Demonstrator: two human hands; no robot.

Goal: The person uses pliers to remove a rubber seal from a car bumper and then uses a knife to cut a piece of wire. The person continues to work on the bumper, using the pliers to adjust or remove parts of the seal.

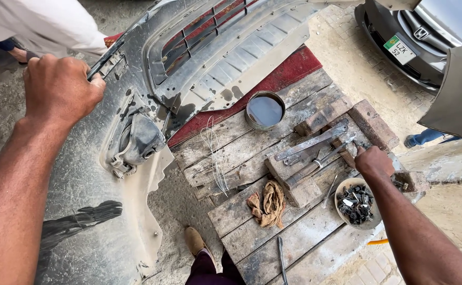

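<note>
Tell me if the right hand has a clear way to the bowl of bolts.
Probably yes. The right hand rests on the wooden pallet just above the bowl of bolts, and nothing lies between them. The left hand grips the bumper.

Dusty grey bumper (136,105), inner side up

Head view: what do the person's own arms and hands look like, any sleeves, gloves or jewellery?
Both arms are bare up to the frame's edge: no sleeves in view. The left hand and right hand wear no gloves, and no watch, ring or wristband shows. The forearms are lean, and the left one looks a little dusty.
</note>
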